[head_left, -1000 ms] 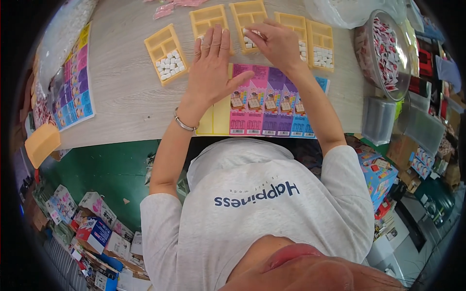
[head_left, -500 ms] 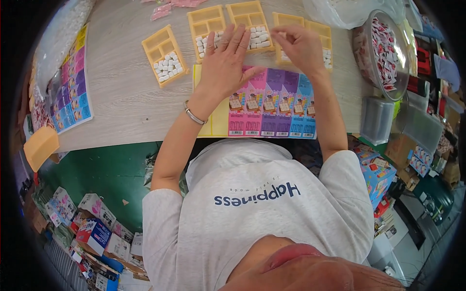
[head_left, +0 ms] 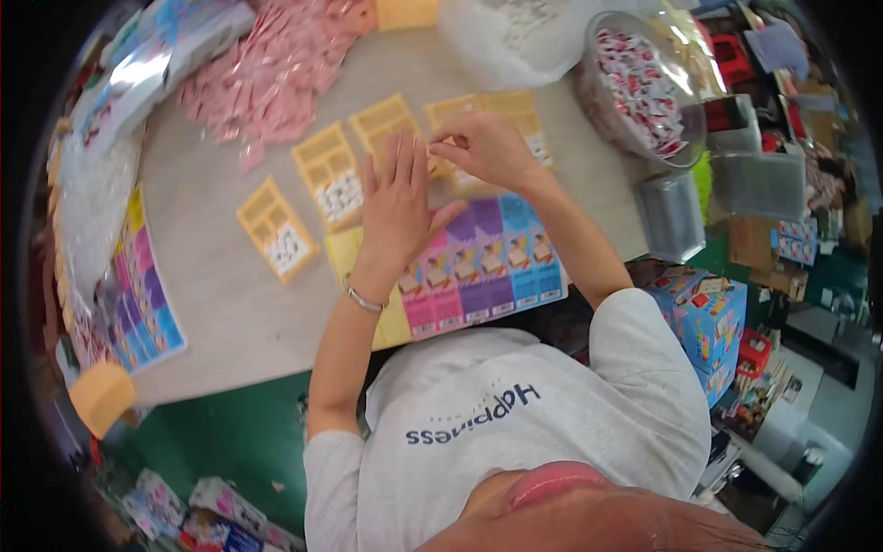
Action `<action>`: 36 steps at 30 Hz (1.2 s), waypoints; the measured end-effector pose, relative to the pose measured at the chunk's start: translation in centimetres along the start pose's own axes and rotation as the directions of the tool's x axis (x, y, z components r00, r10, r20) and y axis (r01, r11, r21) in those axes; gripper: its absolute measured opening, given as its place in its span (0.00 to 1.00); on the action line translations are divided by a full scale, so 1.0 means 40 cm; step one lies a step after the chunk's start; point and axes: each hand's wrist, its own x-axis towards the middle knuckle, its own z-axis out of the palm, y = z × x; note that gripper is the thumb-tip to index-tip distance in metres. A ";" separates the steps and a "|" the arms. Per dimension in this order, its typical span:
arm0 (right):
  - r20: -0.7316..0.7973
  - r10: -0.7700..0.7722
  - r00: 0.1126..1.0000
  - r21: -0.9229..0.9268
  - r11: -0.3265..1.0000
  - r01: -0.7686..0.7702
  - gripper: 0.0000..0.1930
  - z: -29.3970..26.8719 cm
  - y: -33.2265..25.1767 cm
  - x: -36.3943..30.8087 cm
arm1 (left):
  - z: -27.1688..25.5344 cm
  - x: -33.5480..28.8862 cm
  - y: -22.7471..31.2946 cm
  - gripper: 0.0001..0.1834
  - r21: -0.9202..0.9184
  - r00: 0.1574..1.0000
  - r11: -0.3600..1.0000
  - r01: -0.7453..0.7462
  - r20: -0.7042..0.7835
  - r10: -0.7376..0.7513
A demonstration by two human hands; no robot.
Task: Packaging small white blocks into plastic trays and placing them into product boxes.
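Several yellow compartment trays stand in an arc on the table, with small white pillow-shaped pieces in their near sections: a far-left tray [head_left: 268,210], a second tray [head_left: 322,153], a middle tray [head_left: 386,120] and others to the right. My left hand [head_left: 397,198] lies flat with fingers spread over the near part of the middle tray, hiding most of its pieces. My right hand [head_left: 497,152] is closed, thumb and forefinger pinched at that tray's right edge. Whatever it holds is too small to make out. Below both hands lies a colourful printed sheet [head_left: 469,294] with a yellow left edge.
A pile of pink sachets [head_left: 276,74] covers the back left. A clear plastic bag [head_left: 501,46] with white pieces lies at the back. At the right stand a clear bowl of red-and-white sachets [head_left: 635,92] and a clear plastic box [head_left: 670,216]. Another printed sheet [head_left: 152,304] lies left.
The view has turned and shifted, bringing the pink sachet pile into sight. My right hand has come closer to my left hand, still pinched; my left hand stays spread over the trays.
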 end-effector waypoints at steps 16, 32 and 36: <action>-0.533 0.084 0.842 -0.606 0.657 -0.448 0.10 -0.465 0.351 0.138 | -0.015 0.022 0.028 0.55 -0.041 0.985 0.998 -0.042 0.163 0.048; -0.482 0.355 0.801 -0.520 0.620 -0.588 0.21 -0.788 0.583 -0.381 | 0.030 0.030 0.053 0.52 0.010 0.999 1.000 -0.002 0.043 0.001; -0.334 0.855 0.396 -0.603 0.129 -0.787 0.30 -0.776 0.708 -0.599 | 0.052 0.047 0.085 0.53 0.045 1.000 0.999 0.017 0.000 -0.017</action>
